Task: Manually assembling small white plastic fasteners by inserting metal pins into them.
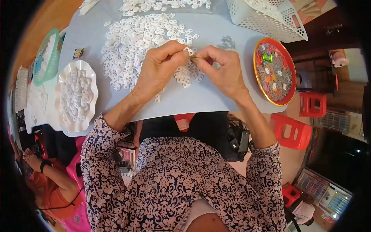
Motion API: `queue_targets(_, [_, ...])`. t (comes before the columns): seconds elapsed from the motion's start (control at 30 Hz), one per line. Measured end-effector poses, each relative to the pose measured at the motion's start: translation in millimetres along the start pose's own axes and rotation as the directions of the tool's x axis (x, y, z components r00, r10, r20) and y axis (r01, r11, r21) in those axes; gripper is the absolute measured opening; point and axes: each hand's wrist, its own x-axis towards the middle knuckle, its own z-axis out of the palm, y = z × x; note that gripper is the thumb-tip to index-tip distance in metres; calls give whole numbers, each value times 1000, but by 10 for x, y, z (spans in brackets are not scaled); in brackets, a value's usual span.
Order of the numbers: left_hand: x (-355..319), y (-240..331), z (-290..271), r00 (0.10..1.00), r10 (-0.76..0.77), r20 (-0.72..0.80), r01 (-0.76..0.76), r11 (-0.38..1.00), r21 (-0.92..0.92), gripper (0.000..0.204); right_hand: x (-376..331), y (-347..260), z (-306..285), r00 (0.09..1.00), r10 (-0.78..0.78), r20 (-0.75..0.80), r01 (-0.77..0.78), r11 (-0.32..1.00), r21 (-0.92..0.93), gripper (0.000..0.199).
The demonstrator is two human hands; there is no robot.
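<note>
Both hands meet above the table, fingertips almost touching. My left hand [164, 63] is closed in a pinch on a small white plastic piece [188, 50] with holes in it. Against that piece, my right hand [224, 67] has its thumb and forefinger pinched together; whatever lies between them is too small to make out. Under and behind the hands spreads a heap of similar white plastic pieces [131, 46]. A few small grey metal parts [227, 42] lie just beyond my right hand.
To the right stands a red, gold-rimmed tray [256, 73] of small grey parts. At left are a scalloped white dish [61, 108] of white pieces and a green basket [38, 79]. A perforated white basket [266, 23] sits far right. Another person's arm [58, 178] shows lower left.
</note>
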Motion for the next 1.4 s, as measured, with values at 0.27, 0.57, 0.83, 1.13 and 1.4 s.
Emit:
queue_targets(0.27, [38, 9, -24, 987, -161, -7, 158, 977, -141, 12, -33, -75, -39, 1000, -18, 2, 18, 997, -75, 5])
queue_targets(0.57, [53, 0, -25, 975, 204, 88, -220, 943, 250, 11, -42, -21, -41, 997, 64, -50, -61, 997, 55, 5])
queue_targets(0.83, [36, -19, -52, 974, -180, 135, 199, 969, -144, 13, -47, -42, -54, 987, 160, 27, -162, 967, 197, 4])
queue_targets(1.13, [12, 44, 14, 986, -126, 107, 149, 957, -250, 8, -56, 16, -36, 988, 153, 28, -156, 976, 150, 5])
queue_targets(1.4, [9, 7, 16, 991, 111, 70, -122, 977, 173, 18, -31, -23, -1, 985, 170, 42, -175, 970, 170, 4])
